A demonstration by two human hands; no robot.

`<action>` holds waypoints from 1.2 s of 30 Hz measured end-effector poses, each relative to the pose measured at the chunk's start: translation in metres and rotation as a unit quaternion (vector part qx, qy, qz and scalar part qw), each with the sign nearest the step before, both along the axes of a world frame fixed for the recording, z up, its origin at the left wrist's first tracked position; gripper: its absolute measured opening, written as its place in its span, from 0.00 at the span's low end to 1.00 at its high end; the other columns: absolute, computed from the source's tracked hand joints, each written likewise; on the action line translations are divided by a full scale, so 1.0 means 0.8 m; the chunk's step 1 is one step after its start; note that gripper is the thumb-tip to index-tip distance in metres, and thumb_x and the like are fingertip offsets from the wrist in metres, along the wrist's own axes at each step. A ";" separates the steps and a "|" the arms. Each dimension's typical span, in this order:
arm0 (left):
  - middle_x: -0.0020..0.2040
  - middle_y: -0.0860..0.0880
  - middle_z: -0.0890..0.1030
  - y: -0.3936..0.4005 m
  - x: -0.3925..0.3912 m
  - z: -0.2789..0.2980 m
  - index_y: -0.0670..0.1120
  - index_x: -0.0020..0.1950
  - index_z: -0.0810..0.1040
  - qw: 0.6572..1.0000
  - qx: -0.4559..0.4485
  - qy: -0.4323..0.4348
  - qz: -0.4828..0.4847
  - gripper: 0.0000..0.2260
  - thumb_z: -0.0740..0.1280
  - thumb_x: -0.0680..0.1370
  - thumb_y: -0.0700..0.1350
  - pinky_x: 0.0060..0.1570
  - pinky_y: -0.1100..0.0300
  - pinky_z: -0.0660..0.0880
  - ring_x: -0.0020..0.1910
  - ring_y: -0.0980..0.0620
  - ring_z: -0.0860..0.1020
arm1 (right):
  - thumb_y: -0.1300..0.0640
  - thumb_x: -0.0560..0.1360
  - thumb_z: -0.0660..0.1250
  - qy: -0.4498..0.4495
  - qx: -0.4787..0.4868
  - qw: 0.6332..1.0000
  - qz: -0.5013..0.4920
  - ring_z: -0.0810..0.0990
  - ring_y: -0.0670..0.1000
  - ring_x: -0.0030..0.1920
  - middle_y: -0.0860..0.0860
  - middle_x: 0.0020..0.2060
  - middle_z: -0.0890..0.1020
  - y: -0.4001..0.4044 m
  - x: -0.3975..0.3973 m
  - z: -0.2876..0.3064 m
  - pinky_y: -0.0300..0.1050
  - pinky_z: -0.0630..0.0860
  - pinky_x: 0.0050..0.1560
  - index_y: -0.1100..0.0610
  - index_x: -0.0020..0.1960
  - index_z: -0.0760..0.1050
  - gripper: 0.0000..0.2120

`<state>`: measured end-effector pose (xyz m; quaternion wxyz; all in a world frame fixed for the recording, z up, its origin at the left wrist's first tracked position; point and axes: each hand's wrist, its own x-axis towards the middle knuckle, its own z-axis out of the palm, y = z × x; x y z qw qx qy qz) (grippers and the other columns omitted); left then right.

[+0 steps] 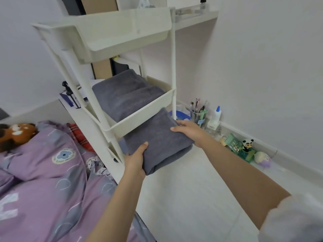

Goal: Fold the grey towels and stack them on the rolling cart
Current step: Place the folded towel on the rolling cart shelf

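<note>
My left hand and right hand, fingers clamped on the folded towel, must next slide it into the cart's lower tier.

A folded grey terry towel is held level just below the cream plastic rolling cart's middle tray, where two folded grey towels lie.

Grey towels, cream cart, purple flower-patterned bedding, white wall.
</note>
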<state>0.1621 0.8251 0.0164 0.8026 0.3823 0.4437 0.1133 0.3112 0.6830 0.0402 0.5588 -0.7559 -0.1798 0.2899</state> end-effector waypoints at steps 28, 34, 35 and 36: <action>0.66 0.45 0.75 0.037 0.060 -0.055 0.47 0.72 0.64 0.967 0.176 0.113 0.148 0.41 0.76 0.65 0.57 0.66 0.48 0.68 0.63 0.41 0.74 | 0.48 0.72 0.71 -0.017 0.012 0.991 -0.132 0.76 0.53 0.59 0.51 0.59 0.79 0.069 0.018 -0.100 0.49 0.73 0.62 0.52 0.65 0.75 0.23; 0.70 0.47 0.70 0.008 0.043 -0.039 0.48 0.74 0.61 0.975 0.151 0.095 0.135 0.42 0.74 0.65 0.59 0.66 0.51 0.68 0.66 0.43 0.72 | 0.46 0.76 0.65 -0.040 -0.017 0.990 -0.134 0.73 0.53 0.63 0.50 0.62 0.75 0.060 -0.005 -0.083 0.47 0.70 0.64 0.53 0.70 0.68 0.25; 0.70 0.48 0.72 0.002 0.040 -0.040 0.48 0.74 0.62 0.978 0.138 0.081 0.131 0.42 0.74 0.64 0.59 0.65 0.51 0.70 0.64 0.44 0.74 | 0.46 0.76 0.65 -0.042 -0.021 0.990 -0.135 0.73 0.52 0.63 0.48 0.60 0.75 0.055 -0.009 -0.079 0.44 0.70 0.62 0.53 0.70 0.67 0.25; 0.69 0.48 0.73 -0.006 0.035 -0.039 0.49 0.73 0.63 0.981 0.128 0.074 0.123 0.40 0.74 0.65 0.58 0.64 0.51 0.71 0.63 0.46 0.75 | 0.47 0.76 0.64 -0.047 -0.020 0.989 -0.138 0.73 0.51 0.62 0.47 0.58 0.74 0.051 -0.015 -0.074 0.42 0.69 0.59 0.54 0.70 0.67 0.24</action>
